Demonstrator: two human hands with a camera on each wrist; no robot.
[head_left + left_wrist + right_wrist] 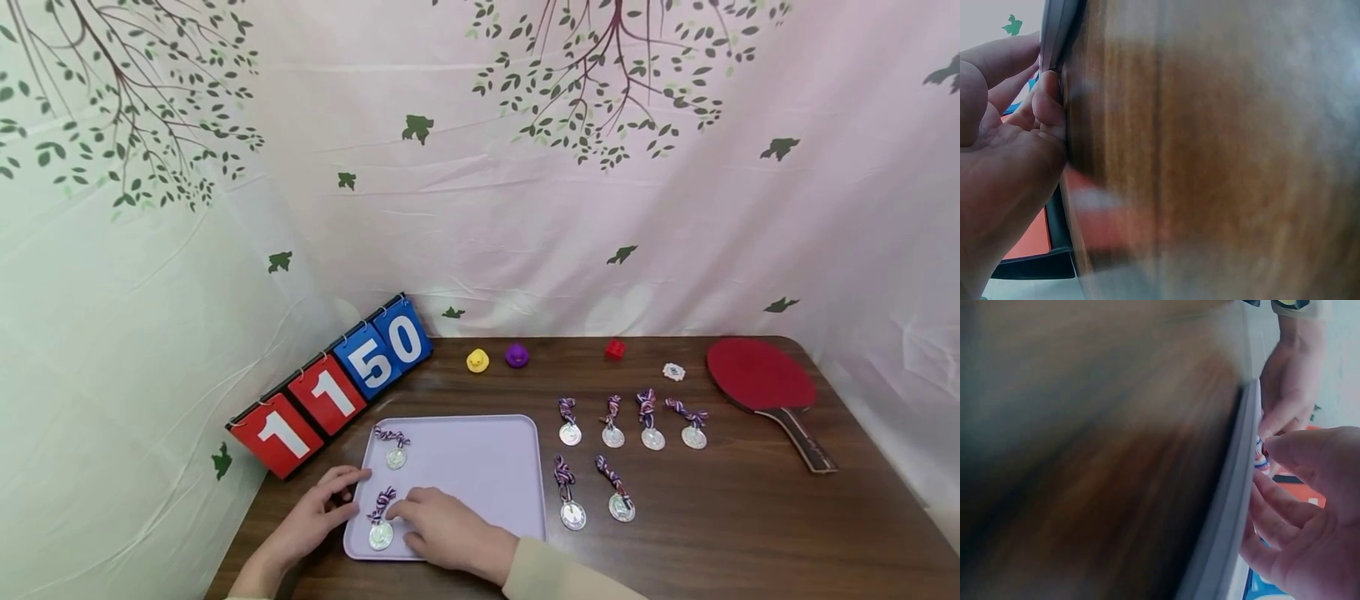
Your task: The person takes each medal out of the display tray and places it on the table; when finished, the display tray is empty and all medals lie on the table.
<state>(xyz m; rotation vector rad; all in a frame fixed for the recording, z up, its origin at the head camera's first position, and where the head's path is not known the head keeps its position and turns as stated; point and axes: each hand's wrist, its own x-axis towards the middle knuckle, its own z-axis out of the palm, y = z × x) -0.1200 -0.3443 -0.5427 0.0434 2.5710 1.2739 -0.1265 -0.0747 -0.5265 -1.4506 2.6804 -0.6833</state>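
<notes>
A pale lilac tray (480,458) lies on the wooden table with two silver medals on it. One medal (396,458) is at its upper left; the other medal (381,535) is at its lower left, its striped ribbon (383,503) bunched above. My left hand (318,510) rests its fingertips at the tray's left edge; in the left wrist view, its fingers (1047,103) touch the rim. My right hand (450,527) is over the tray, fingertips beside the lower medal's ribbon. In the right wrist view, a gap shows between thumb and fingers near the ribbon (1261,456).
Several silver medals with knotted ribbons, one of them a medal (573,514), lie right of the tray. Behind stand a scoreboard (330,392), a yellow duck (477,360), a purple duck (517,355), a red brick (615,348), a white chip (673,372) and a red paddle (761,372).
</notes>
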